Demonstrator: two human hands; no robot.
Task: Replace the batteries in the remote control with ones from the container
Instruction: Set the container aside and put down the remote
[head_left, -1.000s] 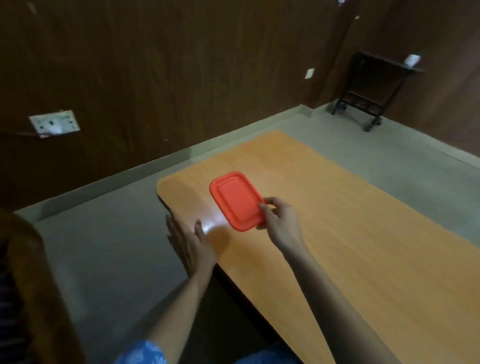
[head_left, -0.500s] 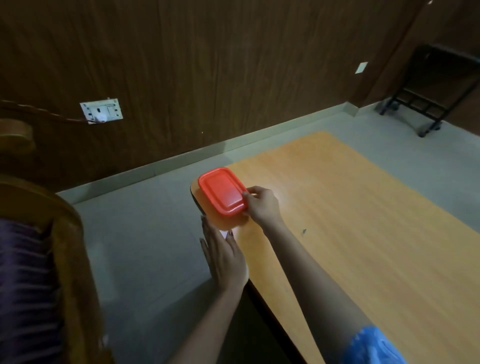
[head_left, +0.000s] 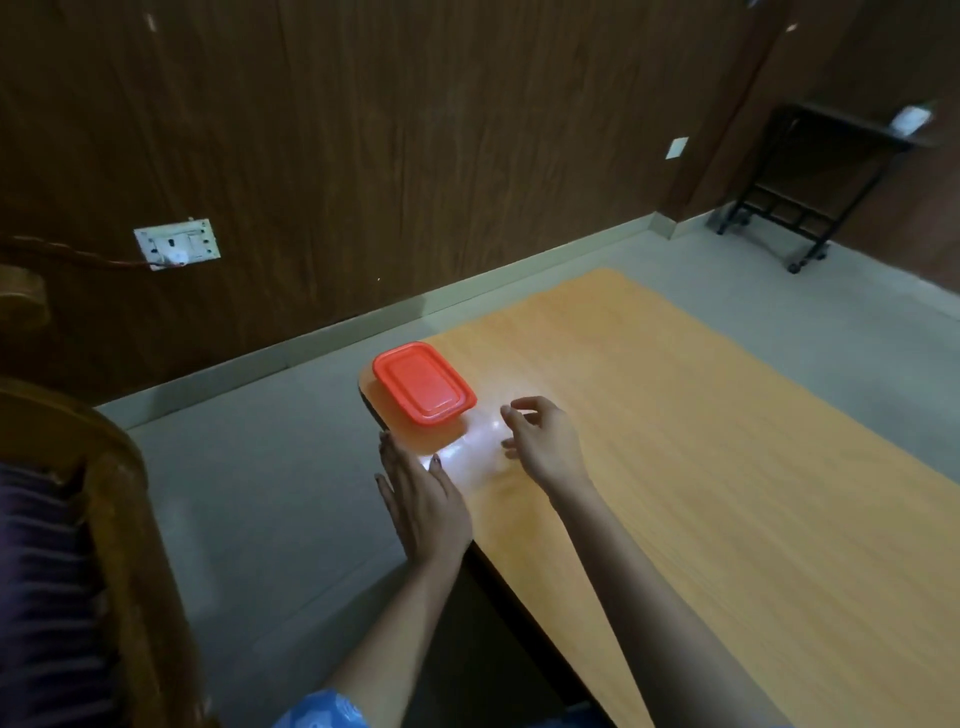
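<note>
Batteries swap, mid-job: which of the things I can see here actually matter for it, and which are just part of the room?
For the job:
red-lidded rectangular plastic container near the table corner
left hand, flat at the table edge
right hand, open beside the container
No remote control is in view.

Just there:
orange wooden table
white wall socket
black metal stand
brown wooden chair

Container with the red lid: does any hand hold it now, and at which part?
No hand holds the container. The right hand is open beside it; the left hand lies flat on the table edge.
</note>
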